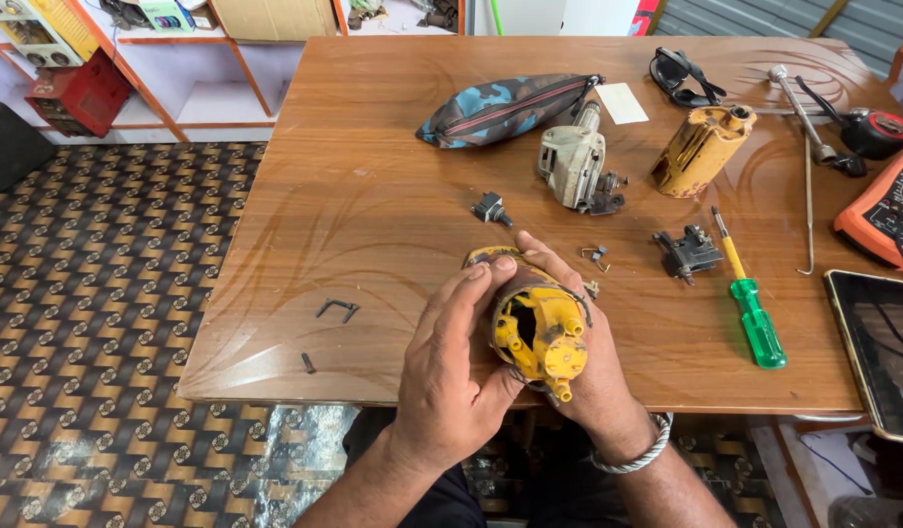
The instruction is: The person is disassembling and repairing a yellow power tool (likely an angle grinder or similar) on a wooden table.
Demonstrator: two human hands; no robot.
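Head view: one yellow plastic cylindrical motor housing (535, 328) is gripped over the near table edge. The right hand (578, 342) wraps closed around its far side; the left hand (451, 367) cups the near side, fingers (476, 284) curled over the top. Beyond the grip lie one grey gear head (572, 166), one second yellow housing (701, 149) and one small black switch (490, 207). Right of the grip lies one green-handled screwdriver (754, 318). Left of the grip, the brown wooden table (353, 215) is mostly bare. Both forearms rise from below.
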